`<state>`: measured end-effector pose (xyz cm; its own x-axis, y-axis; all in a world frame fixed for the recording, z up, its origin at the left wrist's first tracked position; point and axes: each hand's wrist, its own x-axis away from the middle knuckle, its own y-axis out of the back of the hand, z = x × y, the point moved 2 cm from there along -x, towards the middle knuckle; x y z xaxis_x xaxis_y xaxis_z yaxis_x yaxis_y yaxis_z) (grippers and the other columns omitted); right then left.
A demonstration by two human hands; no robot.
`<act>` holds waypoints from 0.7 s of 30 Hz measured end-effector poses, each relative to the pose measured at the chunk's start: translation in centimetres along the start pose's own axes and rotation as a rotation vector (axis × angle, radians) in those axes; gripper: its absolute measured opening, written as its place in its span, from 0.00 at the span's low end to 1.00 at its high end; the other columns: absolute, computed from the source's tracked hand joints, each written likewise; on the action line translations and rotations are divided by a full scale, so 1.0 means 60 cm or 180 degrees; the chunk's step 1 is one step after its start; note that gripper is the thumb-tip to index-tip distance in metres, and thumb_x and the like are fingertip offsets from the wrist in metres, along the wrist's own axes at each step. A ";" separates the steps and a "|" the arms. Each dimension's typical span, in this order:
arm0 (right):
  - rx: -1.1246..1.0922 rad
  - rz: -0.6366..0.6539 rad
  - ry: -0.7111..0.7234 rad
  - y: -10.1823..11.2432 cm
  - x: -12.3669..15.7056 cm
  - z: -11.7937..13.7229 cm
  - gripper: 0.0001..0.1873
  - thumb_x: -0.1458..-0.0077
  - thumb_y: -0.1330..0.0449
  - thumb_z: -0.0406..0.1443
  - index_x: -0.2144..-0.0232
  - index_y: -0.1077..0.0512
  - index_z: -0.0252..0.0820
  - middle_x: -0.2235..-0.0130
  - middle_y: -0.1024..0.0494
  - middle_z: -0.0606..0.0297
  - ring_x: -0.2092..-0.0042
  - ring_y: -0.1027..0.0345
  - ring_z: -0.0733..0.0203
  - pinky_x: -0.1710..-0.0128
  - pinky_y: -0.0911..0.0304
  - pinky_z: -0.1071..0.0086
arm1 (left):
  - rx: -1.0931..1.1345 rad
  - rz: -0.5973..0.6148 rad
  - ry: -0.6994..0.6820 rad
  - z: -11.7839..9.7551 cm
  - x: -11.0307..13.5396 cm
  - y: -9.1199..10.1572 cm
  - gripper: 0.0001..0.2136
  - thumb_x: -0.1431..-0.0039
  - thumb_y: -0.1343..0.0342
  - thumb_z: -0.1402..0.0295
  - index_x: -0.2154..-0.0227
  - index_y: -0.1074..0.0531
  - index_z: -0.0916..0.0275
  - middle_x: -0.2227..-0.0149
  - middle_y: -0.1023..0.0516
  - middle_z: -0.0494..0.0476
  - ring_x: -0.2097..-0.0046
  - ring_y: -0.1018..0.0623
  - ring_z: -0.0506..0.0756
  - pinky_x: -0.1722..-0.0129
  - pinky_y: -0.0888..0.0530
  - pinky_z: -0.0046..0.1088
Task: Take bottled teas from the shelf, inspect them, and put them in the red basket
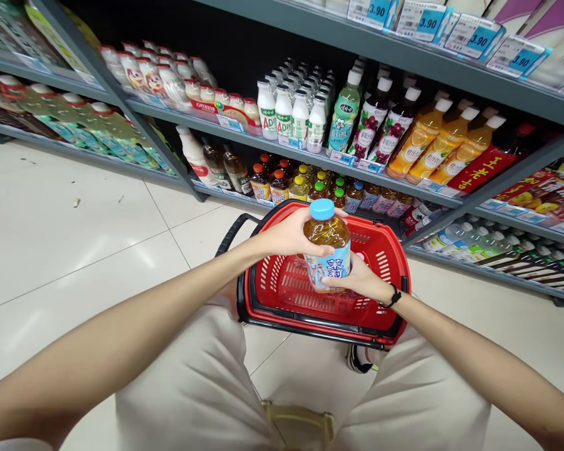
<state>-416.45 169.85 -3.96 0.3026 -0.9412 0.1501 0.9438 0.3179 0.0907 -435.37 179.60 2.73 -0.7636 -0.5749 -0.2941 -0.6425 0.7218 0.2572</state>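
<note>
Both hands hold one drink bottle [328, 241] with amber liquid, a light blue cap and a pale label, upright above a red shopping basket [395, 263]. My left hand [289, 235] wraps round the bottle's upper part from the left. My right hand [360, 279] grips the labelled lower part from the right; a dark band sits on that wrist. The basket stands on the floor between my knees and looks to have nothing in it.
Grey shelves [282, 141] of bottled drinks run across the view just beyond the basket, with price tags [479, 37] on the top shelf edge. White tiled floor [66, 232] spreads to the left. The basket's black handle [235, 232] is folded to the left.
</note>
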 end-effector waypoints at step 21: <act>0.0262 0.0095 0.0400 0.011 -0.004 0.001 0.41 0.57 0.21 0.45 0.43 0.29 0.40 0.41 0.21 0.52 0.42 0.25 0.50 0.36 0.32 0.53 | -0.0552 0.0045 -0.0172 -0.035 0.009 -0.031 0.31 0.52 0.29 0.68 0.42 0.24 0.62 0.43 0.18 0.64 0.44 0.18 0.65 0.40 0.24 0.46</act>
<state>-415.92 170.26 -3.88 0.3497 -0.9364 0.0300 0.9215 0.3495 0.1692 -434.71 177.12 4.04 -0.7710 -0.5402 -0.3372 -0.6368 0.6498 0.4151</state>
